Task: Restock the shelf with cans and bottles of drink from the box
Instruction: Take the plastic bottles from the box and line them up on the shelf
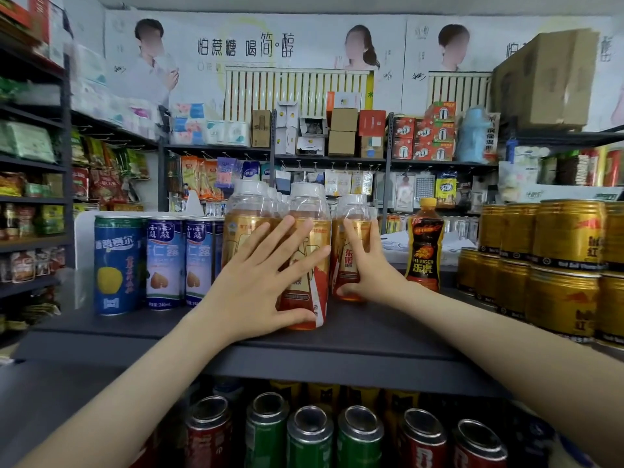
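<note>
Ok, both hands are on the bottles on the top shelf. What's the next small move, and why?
Probably push the front bottle back with the left hand, whose flat, spread fingers already press its label. It stands nearer the shelf edge than the neighbouring bottle, which the right hand touches, so a short push should line them up.
</note>
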Action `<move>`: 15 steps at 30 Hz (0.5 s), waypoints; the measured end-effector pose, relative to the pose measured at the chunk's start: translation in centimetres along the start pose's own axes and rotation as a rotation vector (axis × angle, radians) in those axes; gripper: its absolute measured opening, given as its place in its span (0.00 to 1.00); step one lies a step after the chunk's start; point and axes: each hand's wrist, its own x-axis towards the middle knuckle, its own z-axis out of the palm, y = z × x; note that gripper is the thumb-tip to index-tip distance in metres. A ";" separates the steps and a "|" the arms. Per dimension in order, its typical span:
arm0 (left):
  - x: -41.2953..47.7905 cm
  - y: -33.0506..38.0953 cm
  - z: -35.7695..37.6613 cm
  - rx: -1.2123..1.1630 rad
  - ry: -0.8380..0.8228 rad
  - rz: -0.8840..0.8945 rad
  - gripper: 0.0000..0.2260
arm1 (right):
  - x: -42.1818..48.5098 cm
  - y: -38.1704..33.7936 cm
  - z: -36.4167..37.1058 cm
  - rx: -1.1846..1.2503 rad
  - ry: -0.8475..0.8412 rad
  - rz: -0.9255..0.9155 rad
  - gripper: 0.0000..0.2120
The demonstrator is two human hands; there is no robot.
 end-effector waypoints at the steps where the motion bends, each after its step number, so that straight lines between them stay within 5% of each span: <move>1: 0.0 0.0 0.0 0.002 0.001 0.000 0.36 | 0.1 -0.1 0.1 -0.017 -0.003 0.007 0.62; 8: 0.0 0.0 0.1 0.008 0.015 0.002 0.36 | -0.1 -0.3 0.2 -0.501 0.126 -0.088 0.59; 15: 0.0 0.0 0.2 -0.006 0.023 0.003 0.36 | 0.5 -0.6 0.1 -0.543 0.032 -0.156 0.57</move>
